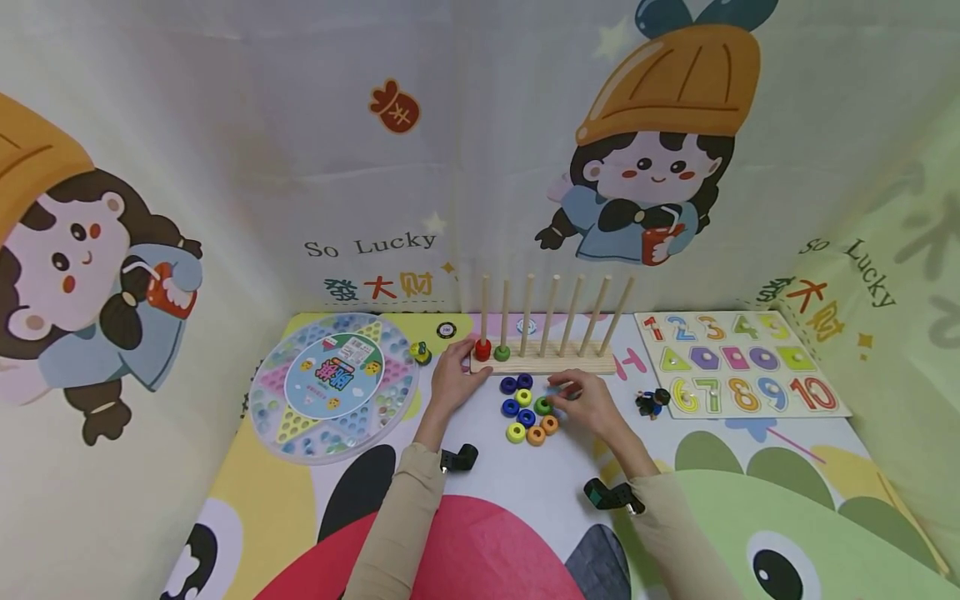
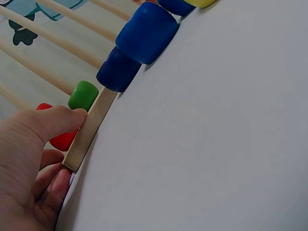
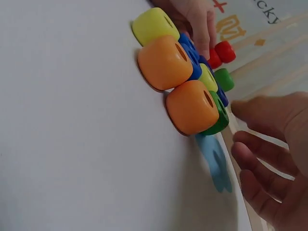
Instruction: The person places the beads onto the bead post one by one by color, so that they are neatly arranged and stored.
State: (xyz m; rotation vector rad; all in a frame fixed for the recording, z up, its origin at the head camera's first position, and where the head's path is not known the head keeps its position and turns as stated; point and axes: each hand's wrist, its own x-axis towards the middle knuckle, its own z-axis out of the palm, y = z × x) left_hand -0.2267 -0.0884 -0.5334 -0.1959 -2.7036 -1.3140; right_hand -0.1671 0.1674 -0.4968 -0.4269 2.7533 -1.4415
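Observation:
A wooden peg stand (image 1: 555, 360) with a row of upright rods stands at the table's back. My left hand (image 1: 456, 377) holds its left end, thumb (image 2: 67, 118) pressed on the base and fingers at the end edge. Red beads (image 1: 482, 350) sit on the leftmost rod, a green bead (image 1: 502, 353) on the second. Before the stand lies a cluster of loose blue, yellow, orange (image 3: 192, 107) and green beads. My right hand (image 1: 583, 398) hovers beside the cluster's loose green bead (image 1: 543, 406), thumb and fingers apart; the right wrist view shows nothing between them.
At left lies a round game box (image 1: 335, 446) with a small yellow-green toy (image 1: 421, 352) beside it. On the right are a number-and-shape puzzle board (image 1: 757, 367) and a small dark figurine (image 1: 652, 403). A printed curtain (image 1: 495, 183) hangs behind the table.

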